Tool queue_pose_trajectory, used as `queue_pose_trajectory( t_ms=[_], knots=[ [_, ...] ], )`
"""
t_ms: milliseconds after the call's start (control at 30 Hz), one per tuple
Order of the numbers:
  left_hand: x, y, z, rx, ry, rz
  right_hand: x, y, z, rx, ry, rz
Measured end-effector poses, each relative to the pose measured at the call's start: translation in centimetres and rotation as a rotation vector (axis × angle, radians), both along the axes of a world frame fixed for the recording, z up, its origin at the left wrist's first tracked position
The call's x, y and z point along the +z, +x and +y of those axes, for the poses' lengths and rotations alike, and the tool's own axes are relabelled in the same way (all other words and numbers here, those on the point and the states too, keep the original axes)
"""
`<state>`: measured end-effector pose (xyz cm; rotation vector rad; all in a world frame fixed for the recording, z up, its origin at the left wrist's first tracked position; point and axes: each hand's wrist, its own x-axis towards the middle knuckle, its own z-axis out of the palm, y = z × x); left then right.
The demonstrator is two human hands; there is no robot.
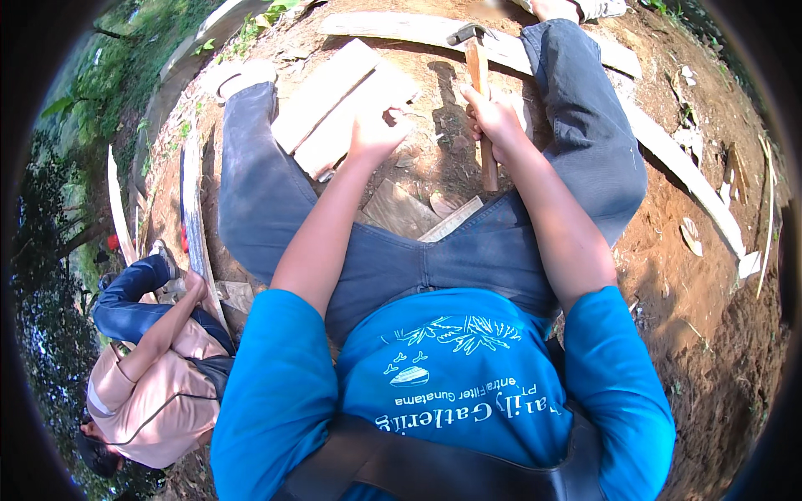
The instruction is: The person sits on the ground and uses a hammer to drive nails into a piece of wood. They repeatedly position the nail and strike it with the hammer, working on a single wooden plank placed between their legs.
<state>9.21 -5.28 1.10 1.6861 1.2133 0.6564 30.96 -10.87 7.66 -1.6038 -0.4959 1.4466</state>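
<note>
My right hand (501,125) is wrapped round the wooden handle of a hammer (477,68), with the thumb lying along it. The hammer stands head up and away from me, its dark metal head in front of a long pale plank (401,30). Over two pale wooden boards (327,90) lying side by side, my left hand (378,132) is closed with curled fingers. Whatever those fingers pinch, if anything, is too small to tell. The boards lie between my spread legs, with a dark gap between them.
A co-worker (159,376) sits at the left, one hand on a long narrow plank (195,225). A curved wooden strip (685,171) lies on the brown soil at the right. Offcuts (401,209) lie close before me. Green plants (100,100) border the far left.
</note>
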Motion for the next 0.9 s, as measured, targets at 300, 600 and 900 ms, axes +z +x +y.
queue_pose_trajectory(
  t_ms=[300, 600, 900],
  knots=[
    [-2.3, -4.3, 10.2, 0.376, 0.099, -0.012, -2.5, -0.5, -0.2, 0.150, -0.084, -0.173],
    [-5.6, -8.5, 16.4, 0.196, 0.215, 0.475, -3.4, -1.0, -0.8, 0.596, -0.079, -0.454],
    [-4.0, -7.3, 11.4, 0.144, -0.069, 0.017, 0.4, 0.5, -1.4, 0.601, -0.163, -0.254]
  ],
)
